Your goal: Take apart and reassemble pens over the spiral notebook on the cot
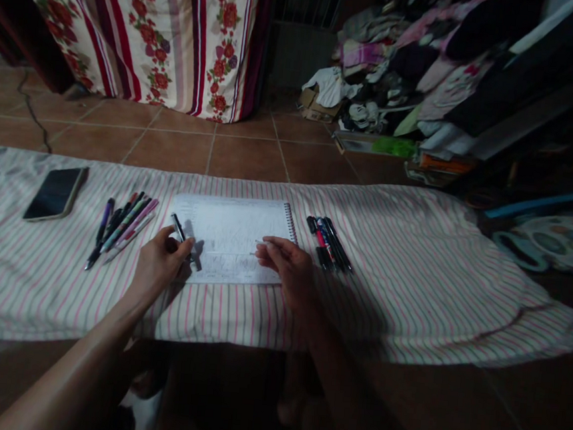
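Head view. Gripping a dark pen (178,225) between thumb and fingers of the left hand (165,258), tilted over the left part of an open notebook (235,224). Pinching a thin pale piece (260,242) in the closed fingertips of the right hand (287,265), over the page near the spiral edge; too dim and small to tell whether a refill or some other part.

Done, judging by layout: notebook laid flat on the cloth-covered table (436,275); left group of pens (127,226) bunched beside the left hand, right group of pens (331,246) gathered just past the spiral edge. Undone: pen and piece held apart, neither put down. Judged as mid-handling, not finished. Placed farther left, apart from the pens: a phone (56,193).
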Motion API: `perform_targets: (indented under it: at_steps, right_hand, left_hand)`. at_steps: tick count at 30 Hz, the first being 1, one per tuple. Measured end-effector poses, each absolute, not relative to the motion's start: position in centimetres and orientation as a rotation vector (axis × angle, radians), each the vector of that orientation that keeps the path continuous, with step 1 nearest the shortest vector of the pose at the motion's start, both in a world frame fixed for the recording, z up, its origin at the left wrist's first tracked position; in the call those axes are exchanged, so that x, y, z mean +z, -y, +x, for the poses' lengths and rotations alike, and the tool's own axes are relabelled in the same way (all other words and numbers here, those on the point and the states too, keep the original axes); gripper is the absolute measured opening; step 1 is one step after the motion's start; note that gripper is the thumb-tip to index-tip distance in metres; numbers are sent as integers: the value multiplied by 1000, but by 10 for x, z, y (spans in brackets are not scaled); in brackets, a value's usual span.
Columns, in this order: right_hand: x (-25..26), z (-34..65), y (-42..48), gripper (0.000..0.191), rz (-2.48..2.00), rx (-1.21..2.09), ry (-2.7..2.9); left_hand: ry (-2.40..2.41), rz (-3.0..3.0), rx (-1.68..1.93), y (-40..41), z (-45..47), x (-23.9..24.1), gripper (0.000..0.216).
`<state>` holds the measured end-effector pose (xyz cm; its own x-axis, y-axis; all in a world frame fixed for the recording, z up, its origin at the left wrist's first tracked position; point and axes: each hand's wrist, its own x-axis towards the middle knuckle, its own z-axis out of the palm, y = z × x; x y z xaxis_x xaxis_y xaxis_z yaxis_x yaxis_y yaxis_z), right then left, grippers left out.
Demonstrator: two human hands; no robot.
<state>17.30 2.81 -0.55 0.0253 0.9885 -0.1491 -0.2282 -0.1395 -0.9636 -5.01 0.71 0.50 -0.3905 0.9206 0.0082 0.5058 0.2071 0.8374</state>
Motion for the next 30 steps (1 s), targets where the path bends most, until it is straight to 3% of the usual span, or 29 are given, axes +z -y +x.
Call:
perform_targets:
  at_steps: [5,8,14,22,30]
  right_hand:
    - [-8,172,-27,27,-1168,1385,975]
    - [-8,171,-25,26,-1160,1390,1004]
    - [-8,170,-24,29,-1162,1378,1012]
    - [-10,167,-20,31,-1131,1340,1037]
    - [-6,156,-15,30,-1105,1373,1097]
  left_hand:
    - [-1969,1393,1155,-7,-39,7,68]
    - [-1952,1422,1166,-7,-36,5,74]
    - [-2100,1703,968,-11,-38,-4,38]
    - [-2258,1954,564,-6,-30,-3,42]
    - [-2256,1964,614,-1,-30,-6,40]
